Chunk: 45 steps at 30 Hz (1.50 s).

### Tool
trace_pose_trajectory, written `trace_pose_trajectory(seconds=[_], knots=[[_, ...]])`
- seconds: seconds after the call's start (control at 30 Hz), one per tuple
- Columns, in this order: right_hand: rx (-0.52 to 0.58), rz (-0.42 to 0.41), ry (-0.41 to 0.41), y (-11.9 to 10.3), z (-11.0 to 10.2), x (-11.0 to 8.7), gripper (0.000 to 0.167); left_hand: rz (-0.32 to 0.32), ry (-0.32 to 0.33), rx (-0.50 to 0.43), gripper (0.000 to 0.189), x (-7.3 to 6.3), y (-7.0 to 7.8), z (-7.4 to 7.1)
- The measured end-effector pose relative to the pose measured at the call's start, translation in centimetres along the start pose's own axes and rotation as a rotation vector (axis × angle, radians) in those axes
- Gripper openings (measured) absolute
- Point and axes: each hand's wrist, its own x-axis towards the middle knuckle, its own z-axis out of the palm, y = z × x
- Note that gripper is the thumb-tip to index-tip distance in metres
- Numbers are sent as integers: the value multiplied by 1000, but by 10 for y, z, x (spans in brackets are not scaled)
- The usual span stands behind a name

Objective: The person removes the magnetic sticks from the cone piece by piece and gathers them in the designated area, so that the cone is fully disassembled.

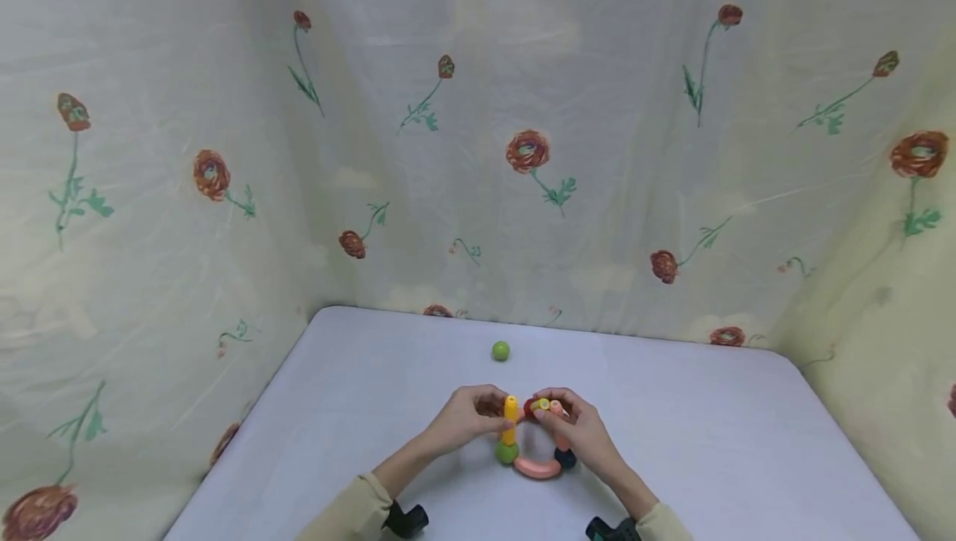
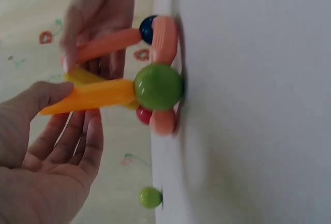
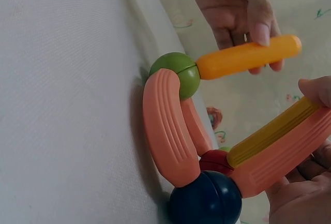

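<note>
A ring of curved pink magnetic bars [image 3: 168, 131] joined by balls lies on the table: a green ball [image 1: 507, 454], a dark blue ball [image 3: 207, 198] and a red ball [image 2: 144, 115]. From the green ball rises an orange-yellow stick [image 3: 248, 57], pinched near its top by the thumb and fingers of my left hand [image 1: 469, 423]. My right hand [image 1: 586, 435] holds the upper ends of a yellow stick [image 3: 274, 131] and a pink bar [image 3: 284, 154], which lean close together. The yellow one rises from the red ball, the pink one from the dark blue.
A loose lime-green ball [image 1: 500, 350] sits on the white table [image 1: 672, 408] beyond the ring. Floral curtains [image 1: 597, 151] hang behind and at both sides. Black wrist mounts [image 1: 407, 519] are strapped at both sleeves.
</note>
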Motion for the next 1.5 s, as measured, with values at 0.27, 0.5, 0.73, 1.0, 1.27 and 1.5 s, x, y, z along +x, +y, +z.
trace_pose_trajectory(seconds=[0.27, 0.5, 0.73, 1.0, 1.27, 1.5], knots=[[4, -1, 10, -2, 0, -1, 31, 24, -124, 179, 18, -13, -3, -33], [29, 18, -7, -3, -1, 0, 29, -36, -197, 257, 18, -19, -14, -41], [23, 16, 6, -3, -1, 0, 30, -67, -202, 261, 21, -18, -29, -40], [34, 17, -3, -3, -1, 0, 32, -93, -204, 268, 18, -16, -33, -40], [10, -9, 12, -3, -4, -1, 37, -80, 27, 226, 10, -1, -24, -11], [-7, -26, 51, -4, -7, -5, 39, 33, 129, 14, 30, 20, -17, 23]])
